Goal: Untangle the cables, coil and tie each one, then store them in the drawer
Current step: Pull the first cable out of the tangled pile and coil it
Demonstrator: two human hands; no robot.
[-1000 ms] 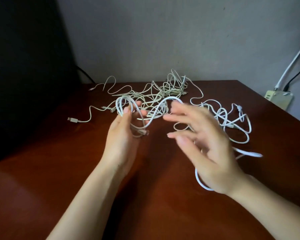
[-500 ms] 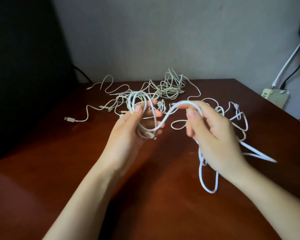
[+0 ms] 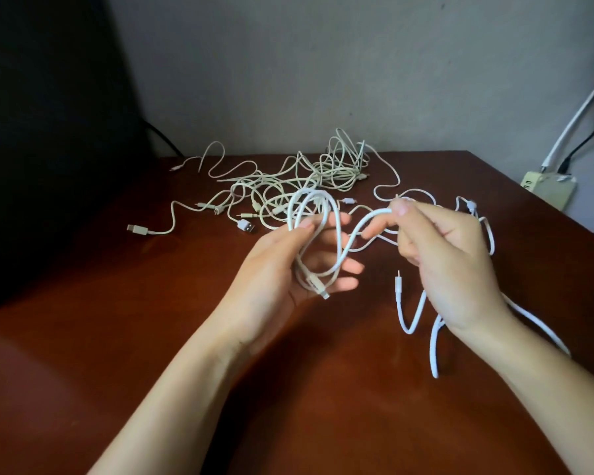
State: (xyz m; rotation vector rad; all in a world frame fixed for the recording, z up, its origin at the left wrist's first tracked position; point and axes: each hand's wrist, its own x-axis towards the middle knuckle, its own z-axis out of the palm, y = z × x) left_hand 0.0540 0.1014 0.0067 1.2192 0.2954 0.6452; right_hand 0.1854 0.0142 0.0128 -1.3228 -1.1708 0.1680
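Since half a second earlier, the slack under the right hand (image 3: 453,269) had shifted: its closed hanging loop had given way to a U-bend with the free plug (image 3: 398,282) pointing upward.

Head view. On the near side of the tangle of cables (image 3: 306,180), the left hand (image 3: 282,269) clamped several loops of the white cable (image 3: 367,224) under its thumb, with the other fingers loosely spread. To its right, the right hand pinched the same cable between thumb and forefinger, its remaining fingers curled. Slack trailed down from it toward the table (image 3: 151,354).

Broad bare tabletop lay nearer than the tangle and to its left. The far edge met the wall (image 3: 288,63) just behind the tangle. The right edge ran diagonally to the right of the tangle, with a power strip (image 3: 549,190) beyond it. A large dark object (image 3: 48,132) bounded the space left of the tangle. One strand ending in a USB plug (image 3: 136,229) reached out leftward from the tangle, and further loose loops lay to its right, behind the right hand.
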